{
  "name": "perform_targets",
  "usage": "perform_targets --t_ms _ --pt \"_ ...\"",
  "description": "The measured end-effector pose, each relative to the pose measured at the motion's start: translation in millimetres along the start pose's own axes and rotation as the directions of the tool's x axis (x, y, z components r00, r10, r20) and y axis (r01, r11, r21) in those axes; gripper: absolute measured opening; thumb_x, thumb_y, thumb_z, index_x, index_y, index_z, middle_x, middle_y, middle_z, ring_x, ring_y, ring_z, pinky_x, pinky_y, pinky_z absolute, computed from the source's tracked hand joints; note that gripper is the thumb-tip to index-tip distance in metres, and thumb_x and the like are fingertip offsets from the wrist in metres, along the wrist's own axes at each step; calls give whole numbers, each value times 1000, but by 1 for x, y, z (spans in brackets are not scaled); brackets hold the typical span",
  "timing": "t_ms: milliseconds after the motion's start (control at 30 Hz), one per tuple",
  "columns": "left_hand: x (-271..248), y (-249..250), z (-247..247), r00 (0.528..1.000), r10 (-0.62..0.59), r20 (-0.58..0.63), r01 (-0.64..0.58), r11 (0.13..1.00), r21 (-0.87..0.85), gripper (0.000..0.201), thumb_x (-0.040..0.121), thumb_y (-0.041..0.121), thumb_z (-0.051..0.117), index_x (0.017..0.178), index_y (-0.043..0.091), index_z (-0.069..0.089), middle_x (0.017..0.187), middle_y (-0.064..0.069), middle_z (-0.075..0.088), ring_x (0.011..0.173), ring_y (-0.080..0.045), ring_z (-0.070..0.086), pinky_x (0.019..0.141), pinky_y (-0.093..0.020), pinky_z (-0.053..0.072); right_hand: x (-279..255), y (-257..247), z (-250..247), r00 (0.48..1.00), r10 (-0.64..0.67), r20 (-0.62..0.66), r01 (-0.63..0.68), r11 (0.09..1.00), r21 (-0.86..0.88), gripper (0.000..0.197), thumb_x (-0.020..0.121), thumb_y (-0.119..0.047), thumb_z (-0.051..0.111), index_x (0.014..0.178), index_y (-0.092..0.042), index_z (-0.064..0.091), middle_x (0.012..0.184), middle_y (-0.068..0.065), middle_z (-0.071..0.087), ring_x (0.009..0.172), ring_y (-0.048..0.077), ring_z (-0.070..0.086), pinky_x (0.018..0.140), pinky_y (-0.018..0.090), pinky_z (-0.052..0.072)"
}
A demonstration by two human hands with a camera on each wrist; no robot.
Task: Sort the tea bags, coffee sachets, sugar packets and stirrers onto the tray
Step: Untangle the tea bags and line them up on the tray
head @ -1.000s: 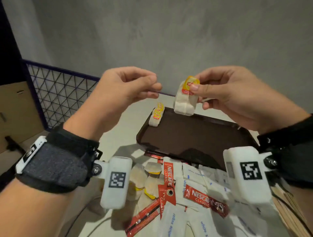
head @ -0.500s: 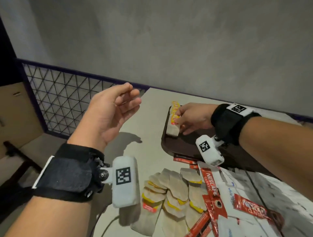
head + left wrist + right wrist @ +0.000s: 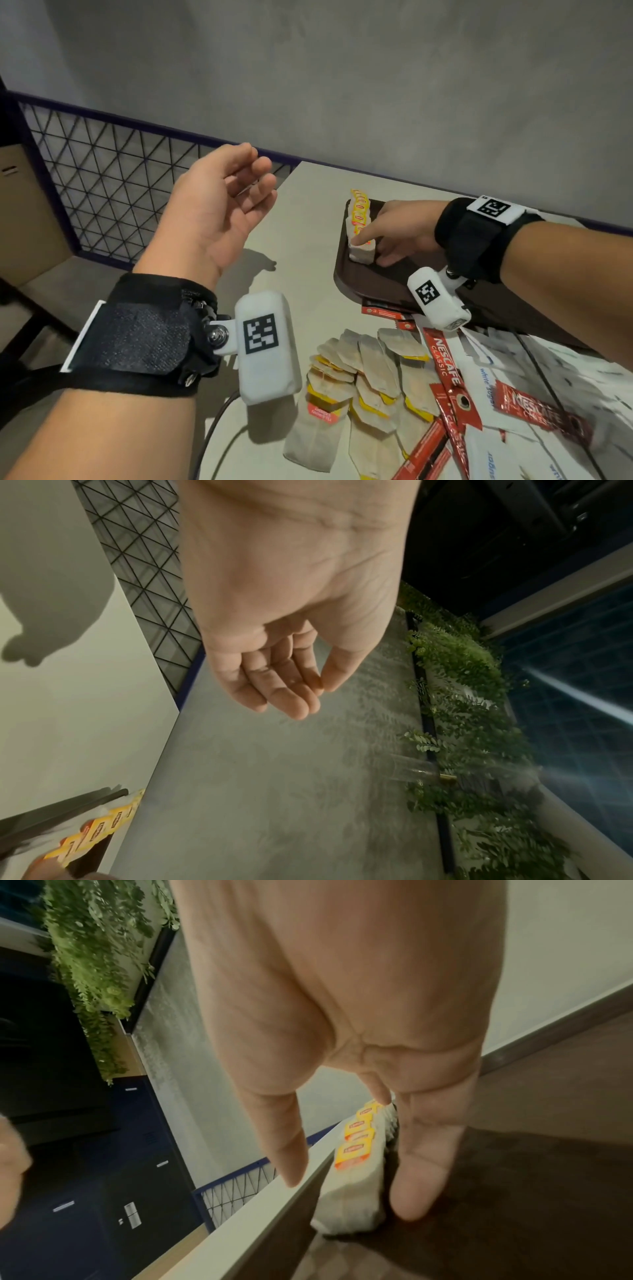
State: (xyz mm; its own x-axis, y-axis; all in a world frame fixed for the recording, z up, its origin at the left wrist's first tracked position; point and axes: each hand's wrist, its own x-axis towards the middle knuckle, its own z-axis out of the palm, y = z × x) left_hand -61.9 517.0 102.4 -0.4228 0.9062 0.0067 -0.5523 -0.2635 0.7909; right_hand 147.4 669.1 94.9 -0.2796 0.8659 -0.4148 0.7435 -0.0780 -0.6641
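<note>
Right hand [image 3: 342,1042] fingers extended, beside tea bags [image 3: 356,1172] lined along brown tray [image 3: 531,1177] edge

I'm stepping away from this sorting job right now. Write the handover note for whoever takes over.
Left hand: raised above the table, palm up, fingers relaxed, holding nothing.
Right hand: on the tray, straight fingers pressing the nearest tea bag into the row of tea bags along the tray's left edge.
Done: one row of tea bags stands on the tray.
Left: the loose tea bags, coffee sachets and sugar packets lie piled on the table in front of the tray. Stirrers are not clearly visible in these views.
</note>
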Motion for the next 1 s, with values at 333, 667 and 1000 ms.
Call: perform_targets --t_ms 333,667,1000 --pt "1 -4 1 1000 7 4 -7 1000 17 14 98 21 64 84 17 65 74 2 71 62 -11 67 83 -29 60 -6 0 15 999 -13 -48 16 998 65 30 87 12 69 114 -1 64 115 20 70 97 30 72 77 33 63" --pt "1 -5 4 1000 5 20 -5 1000 30 11 97 21 64 87 17 64 74 2 70 63 -11 66 82 -28 60 5 2 10 999 -24 -41 28 994 106 14 92 9 62 105 4 63 93 14 64 80 20 66 76 28 59" --pt "-2 0 4 1000 6 28 -7 1000 25 20 98 23 62 80 19 66 74 4 69 64 -9 65 81 -27 59 -75 -4 -4 962 -260 78 270 949 -163 29 93 -18 73 118 -5 65 92 9 66 78 21 67 73 35 59"
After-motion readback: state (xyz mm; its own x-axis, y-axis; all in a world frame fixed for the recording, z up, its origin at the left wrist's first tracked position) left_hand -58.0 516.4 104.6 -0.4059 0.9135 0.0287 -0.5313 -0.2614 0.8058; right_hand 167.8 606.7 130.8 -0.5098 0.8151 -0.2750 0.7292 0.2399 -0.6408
